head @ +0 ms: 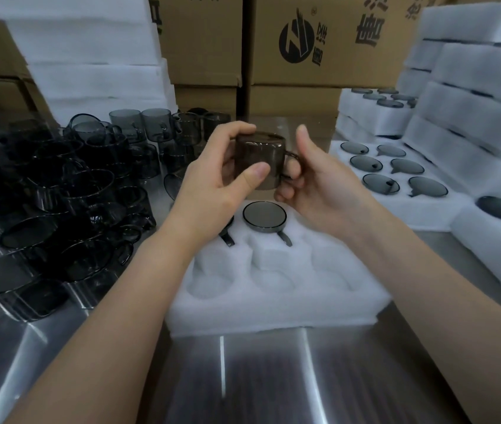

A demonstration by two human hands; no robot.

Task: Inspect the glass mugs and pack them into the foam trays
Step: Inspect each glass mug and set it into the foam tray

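Bare steel table (pixel 243 377) lies closest to us, with our forearms reaching out over it. Above the far edge of the foam tray (pixel 273 307) we hold a smoky glass mug (pixel 258 160) in the air. It looks base-up, though the blur makes that hard to confirm. Our left hand (pixel 212 179) clasps the body, fingers curled over the top and thumb pressed on the near wall. Our right hand (pixel 319 185) has its lower fingers hooked around the handle, thumb lifted free. We judge this to be the inspection step, with the mug not yet placed.

Below it, the tray's far row carries one packed mug (pixel 264 216), its round face up and its handle in the slot. A second mug (pixel 226 237) is mostly hidden under our left wrist. We cannot tell whether the far-right pocket is filled, because our right hand covers it. The three near pockets are empty, so this tray is roughly a third done.

To our left a large crowd of loose mugs (pixel 59 209) waits on the table, so much work is left. To our right sit filled trays (pixel 396 166), some stacked, which shows a fair batch finished. Behind stand blank foam slabs (pixel 90 56) and cardboard boxes (pixel 319 41).
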